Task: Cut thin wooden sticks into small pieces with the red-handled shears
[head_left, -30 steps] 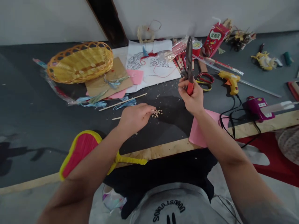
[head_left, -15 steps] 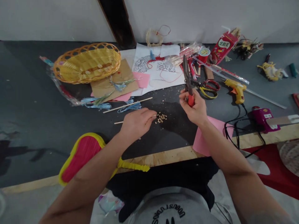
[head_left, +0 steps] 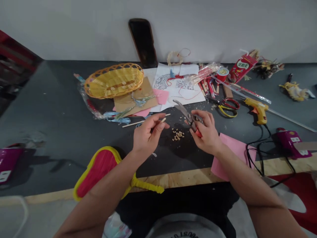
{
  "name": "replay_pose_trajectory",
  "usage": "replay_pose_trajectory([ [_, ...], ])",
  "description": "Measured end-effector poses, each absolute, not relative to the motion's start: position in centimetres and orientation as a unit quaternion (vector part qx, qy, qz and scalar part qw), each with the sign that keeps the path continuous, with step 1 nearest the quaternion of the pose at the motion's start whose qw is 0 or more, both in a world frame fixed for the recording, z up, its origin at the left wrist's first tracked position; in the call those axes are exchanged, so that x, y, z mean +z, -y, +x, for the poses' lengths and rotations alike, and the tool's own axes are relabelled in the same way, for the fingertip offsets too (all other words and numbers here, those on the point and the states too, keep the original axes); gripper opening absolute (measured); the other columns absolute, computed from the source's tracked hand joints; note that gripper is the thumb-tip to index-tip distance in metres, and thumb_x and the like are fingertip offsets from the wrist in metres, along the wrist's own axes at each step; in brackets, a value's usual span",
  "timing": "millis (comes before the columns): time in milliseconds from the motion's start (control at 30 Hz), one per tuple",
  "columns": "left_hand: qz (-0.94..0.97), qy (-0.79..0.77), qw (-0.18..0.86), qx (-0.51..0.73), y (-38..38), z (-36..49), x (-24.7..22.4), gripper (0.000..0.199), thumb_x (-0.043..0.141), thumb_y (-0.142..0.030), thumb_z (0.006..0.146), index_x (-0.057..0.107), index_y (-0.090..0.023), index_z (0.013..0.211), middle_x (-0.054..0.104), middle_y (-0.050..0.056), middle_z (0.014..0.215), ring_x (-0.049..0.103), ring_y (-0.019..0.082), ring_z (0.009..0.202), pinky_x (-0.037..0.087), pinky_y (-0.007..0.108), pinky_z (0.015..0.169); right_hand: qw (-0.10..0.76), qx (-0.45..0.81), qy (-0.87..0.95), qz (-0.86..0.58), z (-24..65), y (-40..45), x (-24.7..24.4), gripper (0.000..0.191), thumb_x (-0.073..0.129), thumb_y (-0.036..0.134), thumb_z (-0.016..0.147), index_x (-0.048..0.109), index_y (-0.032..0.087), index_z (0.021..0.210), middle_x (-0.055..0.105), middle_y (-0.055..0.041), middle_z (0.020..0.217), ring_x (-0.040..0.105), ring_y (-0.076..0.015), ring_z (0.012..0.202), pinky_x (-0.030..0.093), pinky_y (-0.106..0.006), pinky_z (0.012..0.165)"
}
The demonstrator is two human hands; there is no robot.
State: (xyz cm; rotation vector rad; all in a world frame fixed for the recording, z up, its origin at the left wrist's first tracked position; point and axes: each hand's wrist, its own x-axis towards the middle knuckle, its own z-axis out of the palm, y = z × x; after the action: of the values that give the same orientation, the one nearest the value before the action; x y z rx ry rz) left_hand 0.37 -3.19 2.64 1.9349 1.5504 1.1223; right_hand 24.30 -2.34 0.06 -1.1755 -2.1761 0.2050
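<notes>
Between thumb and fingers, my left hand (head_left: 146, 136) pinches a thin pale wooden stick (head_left: 163, 120); its short tip shows, and the rest is hidden by the hand. Red-handled snips (head_left: 185, 111) are gripped in my right hand (head_left: 207, 136), their dark metal blades angled up and left, apart from the stick. On the dark table below and between both hands lies a small pile of short cut wooden bits (head_left: 178, 135). Another thin stick (head_left: 132, 124) lies on the table behind my left hand, partly covered by it.
A woven yellow basket (head_left: 99, 89) stands at back left. Scissors (head_left: 229, 110), a yellow glue gun (head_left: 260, 110) and its black cord are on the right. A pink-and-yellow paddle-shaped piece (head_left: 99, 168) juts over the front edge under my left forearm. A phone (head_left: 143, 43) leans on the wall.
My left hand has risen from beside the pile with the stick. The snips have tipped from upright to leaning left, bringing them closer to the left hand. The camera view has shifted.
</notes>
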Motion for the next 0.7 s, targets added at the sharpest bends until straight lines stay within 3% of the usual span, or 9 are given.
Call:
replay_pose_trajectory([
  [200,0.653,-0.557,0.235,0.456,3.2,0.1,3.0,0.030,0.056,-0.043,0.096,0.072,-0.018,0.096,0.078,0.002,0.079,0.065,0.012,0.060,0.049,0.022,0.058,0.263,0.041,0.863,-0.429,23.5,3.3,0.3,0.026,0.059,0.010,0.078,0.065,0.021,0.101,0.048,-0.0134,0.144,0.043,-0.0355,0.127,0.039,-0.057,0.103],
  [700,0.676,-0.566,0.230,0.412,2.9,0.2,2.7,0.019,0.058,-0.031,0.089,0.073,-0.018,0.089,0.075,0.001,0.073,0.066,0.013,0.060,0.047,0.021,0.056,0.245,0.079,0.867,-0.427,22.5,4.2,0.4,0.025,0.058,0.008,0.079,0.066,0.024,0.096,0.049,-0.0106,0.144,0.043,-0.0337,0.127,0.040,-0.056,0.101],
])
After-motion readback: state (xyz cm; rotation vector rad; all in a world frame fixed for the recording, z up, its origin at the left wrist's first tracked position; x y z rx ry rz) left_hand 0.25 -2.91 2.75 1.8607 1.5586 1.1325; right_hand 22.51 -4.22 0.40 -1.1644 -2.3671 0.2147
